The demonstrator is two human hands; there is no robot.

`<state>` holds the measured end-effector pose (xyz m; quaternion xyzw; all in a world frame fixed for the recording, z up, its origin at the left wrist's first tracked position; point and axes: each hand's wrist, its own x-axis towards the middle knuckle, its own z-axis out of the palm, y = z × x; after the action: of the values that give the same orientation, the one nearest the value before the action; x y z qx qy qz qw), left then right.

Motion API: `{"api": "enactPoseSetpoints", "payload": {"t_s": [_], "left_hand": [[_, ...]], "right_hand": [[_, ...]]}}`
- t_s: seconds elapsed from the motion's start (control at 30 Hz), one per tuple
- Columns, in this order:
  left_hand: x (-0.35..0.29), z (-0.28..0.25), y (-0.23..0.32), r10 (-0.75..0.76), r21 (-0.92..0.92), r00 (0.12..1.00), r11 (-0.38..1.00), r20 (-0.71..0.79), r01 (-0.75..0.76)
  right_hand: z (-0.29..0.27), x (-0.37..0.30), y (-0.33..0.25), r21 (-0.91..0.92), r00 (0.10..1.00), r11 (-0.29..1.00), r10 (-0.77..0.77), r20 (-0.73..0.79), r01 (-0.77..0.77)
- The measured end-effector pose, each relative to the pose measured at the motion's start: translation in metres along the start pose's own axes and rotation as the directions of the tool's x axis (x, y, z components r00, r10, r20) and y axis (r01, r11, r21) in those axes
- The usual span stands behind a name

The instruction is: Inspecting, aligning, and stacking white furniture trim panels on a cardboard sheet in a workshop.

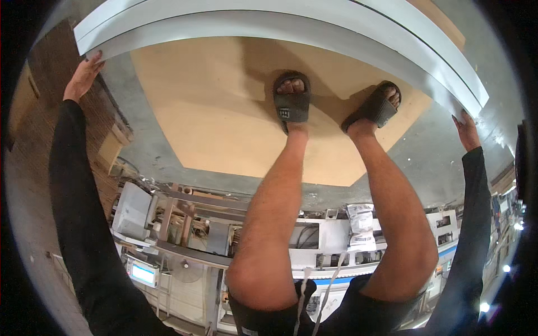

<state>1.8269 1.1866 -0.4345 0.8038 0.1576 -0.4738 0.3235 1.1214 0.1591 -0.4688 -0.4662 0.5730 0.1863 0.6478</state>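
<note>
A long white panel (235,25) with a thin dark line running lengthwise spans the far side of the view, and the lens bends its edges. My left hand (85,77) is closed on its left end at the near edge. At the opposite end, my right hand (468,131) grips the near corner, its fingertips against the edge and partly hidden. Both arms, in black sleeves, are stretched wide apart. Between them, my feet in dark slide sandals (292,96) stand on a tan board (218,123) lying on the floor.
Brown wood-grain boards (53,89) lie along the left side. Grey concrete floor (140,120) surrounds the tan board. Toward the lower edge stand a white machine (302,257) with a blue stripe, a lit screen (142,273) and a silvery plastic package (361,227).
</note>
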Motion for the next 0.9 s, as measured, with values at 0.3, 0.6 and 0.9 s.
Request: {"api": "enactPoseSetpoints", "payload": {"t_s": [0.3, 0.6, 0.9], "left_hand": [[0.016, -0.016, 0.002, -0.038, -0.025, 0.999, 0.999, -0.013, 0.038], [0.026, -0.026, -0.015, -0.102, -0.098, 0.995, 0.99, -0.015, 0.1], [0.023, 0.069, -0.048, -0.189, -0.61, 0.865, 0.776, -0.464, -0.158]], "right_hand": [[0.028, -0.009, 0.014, 0.042, 1.0, 0.999, -0.019, -0.023, 0.02], [0.054, -0.022, -0.009, 0.124, 0.998, 0.991, -0.045, -0.041, 0.05], [0.057, -0.042, 0.007, -0.006, 0.994, 0.998, -0.061, -0.092, 0.061]]}}
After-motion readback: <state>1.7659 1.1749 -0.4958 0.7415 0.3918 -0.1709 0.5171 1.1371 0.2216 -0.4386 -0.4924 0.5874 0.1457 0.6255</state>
